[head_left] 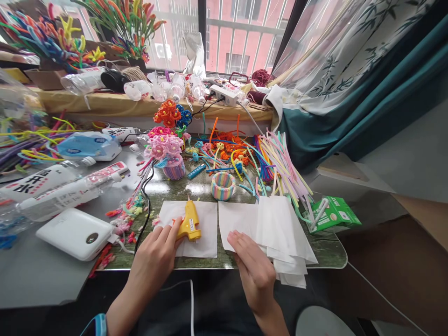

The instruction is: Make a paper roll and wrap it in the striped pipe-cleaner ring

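Note:
My left hand (157,249) is closed round the handle of a yellow hot glue gun (191,219). The gun lies over a square white tissue (206,242), its nozzle pointing away from me. Fingers stretched out and close together, my right hand (254,261) rests on a second white tissue (238,217); its palm is hidden. Overlapping white tissues (283,228) fan out just right of that hand, some hanging over the table's front edge. Beyond the tissues stands a striped pastel ring-shaped cup (223,186) of pipe cleaners. Behind the gun is a striped pot (174,169) holding pink pipe-cleaner flowers (163,144).
A white power bank (75,233) and plastic bottles (66,193) lie at left. Black cable (149,205) runs beside my left hand. Loose pipe cleaners (283,163) and a green packet (334,213) are at right. A power strip (224,95) sits on the windowsill.

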A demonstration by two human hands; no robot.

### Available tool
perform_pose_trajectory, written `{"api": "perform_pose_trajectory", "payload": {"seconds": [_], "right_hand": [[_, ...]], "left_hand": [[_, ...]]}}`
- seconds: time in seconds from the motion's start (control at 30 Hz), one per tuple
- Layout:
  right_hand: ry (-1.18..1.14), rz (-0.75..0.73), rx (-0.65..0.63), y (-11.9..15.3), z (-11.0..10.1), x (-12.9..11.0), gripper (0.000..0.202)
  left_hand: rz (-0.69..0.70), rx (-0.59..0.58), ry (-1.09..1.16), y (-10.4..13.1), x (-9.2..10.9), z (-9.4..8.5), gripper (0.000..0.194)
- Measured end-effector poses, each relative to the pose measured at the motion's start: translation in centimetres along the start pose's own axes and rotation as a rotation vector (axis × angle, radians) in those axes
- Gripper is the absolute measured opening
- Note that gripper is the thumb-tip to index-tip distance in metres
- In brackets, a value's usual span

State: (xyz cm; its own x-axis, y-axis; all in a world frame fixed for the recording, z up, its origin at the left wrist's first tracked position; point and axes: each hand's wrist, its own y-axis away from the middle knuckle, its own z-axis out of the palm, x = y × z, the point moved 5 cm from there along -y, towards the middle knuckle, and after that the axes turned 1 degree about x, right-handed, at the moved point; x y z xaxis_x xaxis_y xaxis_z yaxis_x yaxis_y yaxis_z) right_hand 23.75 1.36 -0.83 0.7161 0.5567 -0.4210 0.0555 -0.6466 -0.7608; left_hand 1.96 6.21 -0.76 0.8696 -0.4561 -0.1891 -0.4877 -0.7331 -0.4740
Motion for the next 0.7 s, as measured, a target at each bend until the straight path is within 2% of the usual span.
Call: {"api": "perform_pose_trajectory", "payload": {"seconds": [0.4,0.7], "right_hand": [[-0.031,-0.036,-0.093,0.1,1.0,0.2,0.058],[-0.049,-0.055,-0.118,0.1,1.5,0.3,0.058]], "left_hand": [[-0.047,-0.013,0.056,0.0,-0.2,0.1,0.042],[-0.016,-0.008,0.027,-0.1,0.0,-0.1,0.042]]}}
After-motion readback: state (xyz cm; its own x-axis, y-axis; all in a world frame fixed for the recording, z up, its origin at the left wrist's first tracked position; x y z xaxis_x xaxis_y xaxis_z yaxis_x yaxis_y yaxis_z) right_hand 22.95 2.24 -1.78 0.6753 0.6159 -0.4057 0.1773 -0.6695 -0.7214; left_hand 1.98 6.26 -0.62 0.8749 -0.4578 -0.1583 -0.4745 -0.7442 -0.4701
